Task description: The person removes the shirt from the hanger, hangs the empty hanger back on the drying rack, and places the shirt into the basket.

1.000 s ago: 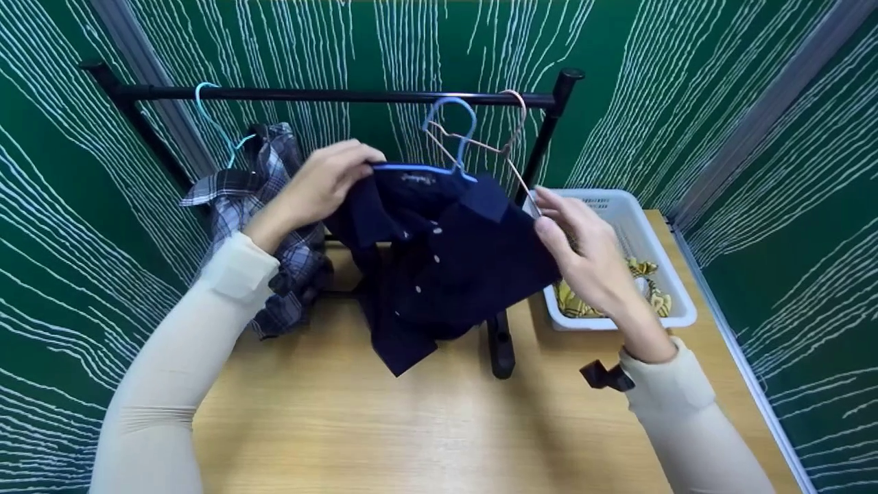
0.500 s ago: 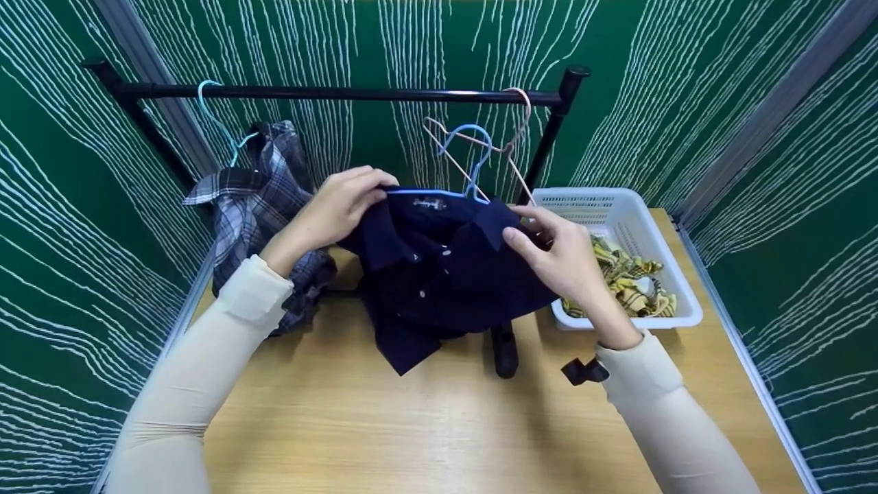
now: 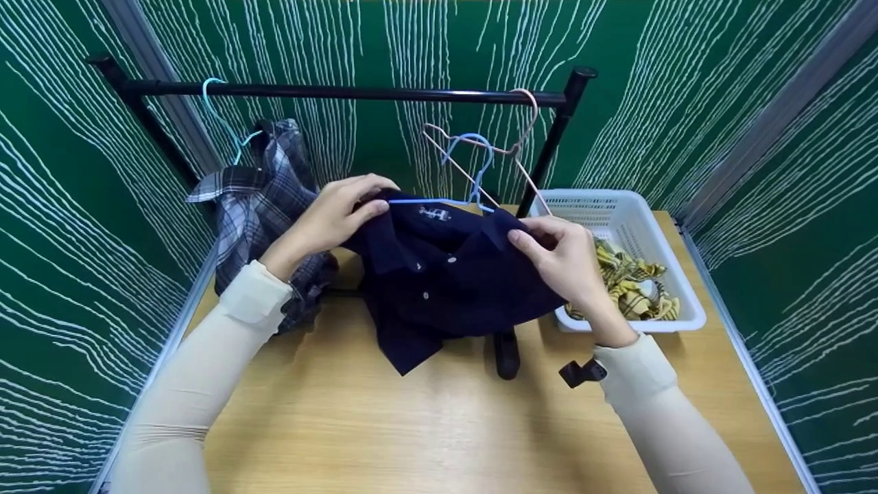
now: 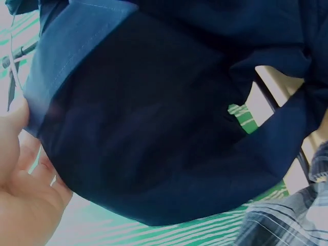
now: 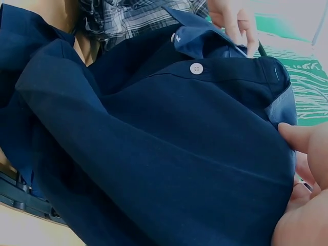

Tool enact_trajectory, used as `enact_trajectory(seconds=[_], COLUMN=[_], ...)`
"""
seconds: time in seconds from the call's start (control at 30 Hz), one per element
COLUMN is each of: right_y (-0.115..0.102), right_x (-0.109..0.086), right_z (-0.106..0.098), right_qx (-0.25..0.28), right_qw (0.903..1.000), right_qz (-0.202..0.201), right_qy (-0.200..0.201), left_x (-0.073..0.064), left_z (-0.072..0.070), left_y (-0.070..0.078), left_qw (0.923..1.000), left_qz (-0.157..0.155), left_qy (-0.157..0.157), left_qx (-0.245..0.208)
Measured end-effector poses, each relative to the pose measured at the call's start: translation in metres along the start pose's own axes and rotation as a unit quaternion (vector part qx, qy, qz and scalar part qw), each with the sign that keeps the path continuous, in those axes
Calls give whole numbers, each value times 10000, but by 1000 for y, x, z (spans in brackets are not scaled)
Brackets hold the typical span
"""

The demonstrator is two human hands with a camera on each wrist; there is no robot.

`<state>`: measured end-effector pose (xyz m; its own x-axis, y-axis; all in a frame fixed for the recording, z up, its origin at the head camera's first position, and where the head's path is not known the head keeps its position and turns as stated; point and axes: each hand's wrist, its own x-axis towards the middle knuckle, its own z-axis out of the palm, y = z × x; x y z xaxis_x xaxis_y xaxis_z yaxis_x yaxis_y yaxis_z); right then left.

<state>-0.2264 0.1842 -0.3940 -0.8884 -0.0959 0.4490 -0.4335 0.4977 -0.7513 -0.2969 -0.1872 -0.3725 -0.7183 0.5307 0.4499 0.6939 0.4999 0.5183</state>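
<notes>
A navy short-sleeved shirt (image 3: 466,288) with white buttons hangs between both hands, its collar facing up. Inside its neck lies a light blue hanger (image 3: 429,201), whose hook rises below the rack's rail. My left hand (image 3: 346,213) pinches the shirt's left-side collar and shoulder, thumb at the hanger's arm. On the other side my right hand (image 3: 566,264) grips the cloth beside the collar, thumb in front and fingers behind. In the right wrist view the thumb of the right hand (image 5: 307,169) presses the navy cloth's edge. The hanger's lower part is hidden inside the shirt.
A black clothes rack (image 3: 357,91) spans the back. From its left end hangs a plaid shirt (image 3: 264,206) on a turquoise hanger; a bare pink hanger (image 3: 536,118) hangs at the right. A white basket (image 3: 689,319) at right holds yellow plaid cloth (image 3: 627,281). Wooden tabletop (image 3: 411,425) lies below.
The shirt's collar and the blue hanger have come down, away from the rail. My right hand has moved left and down from beside the pink hanger to grip the shirt near its collar.
</notes>
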Motion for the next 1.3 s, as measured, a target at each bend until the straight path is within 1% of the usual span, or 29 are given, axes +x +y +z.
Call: enact_trajectory(seconds=[0.13, 0.23, 0.4, 0.53, 0.63, 0.73, 0.83, 0.93, 1.13, 1.3], right_y=[-1, -1, -1, 1, 4, 6, 6, 5, 1, -1], right_x=[0, 0, 1, 0, -1, -2, -3, -4, -6, -7], right_z=[-1, -2, -2, 0, 2, 4, 5, 5, 6, 6], right_qx=[112, 185, 254, 197, 64, -76, -164, -229, -378, -501], right_qw=[9999, 9997, 9995, 9996, 9997, 9995, 9990, 9982, 9975, 9962], right_qz=[-28, -25, -64, -59, -58, -121, -259, -415, -492, -592], right_qy=[90, 128, 165, 215, 238, 282, 325, 355, 349, 384], left_x=[-7, -13, -20, -23, -24, -24, -22, -20, -17, -12], left_z=[-3, -3, -2, 4, 10, 15, 17, 18, 19, 21], left_y=[-7, -12, -19, -22, -22, -21, -18, -14, -8, -2], left_qw=[9991, 9982, 9972, 9954, 9937, 9924, 9924, 9933, 9929, 9898], left_qz=[-411, -588, -691, -722, -661, -508, -326, -211, -125, -54], left_qy=[17, 45, 185, 369, 547, 795, 976, 1026, 1179, 1420], left_qx=[-57, -118, -226, -513, -723, -791, -682, -478, -60, 30])
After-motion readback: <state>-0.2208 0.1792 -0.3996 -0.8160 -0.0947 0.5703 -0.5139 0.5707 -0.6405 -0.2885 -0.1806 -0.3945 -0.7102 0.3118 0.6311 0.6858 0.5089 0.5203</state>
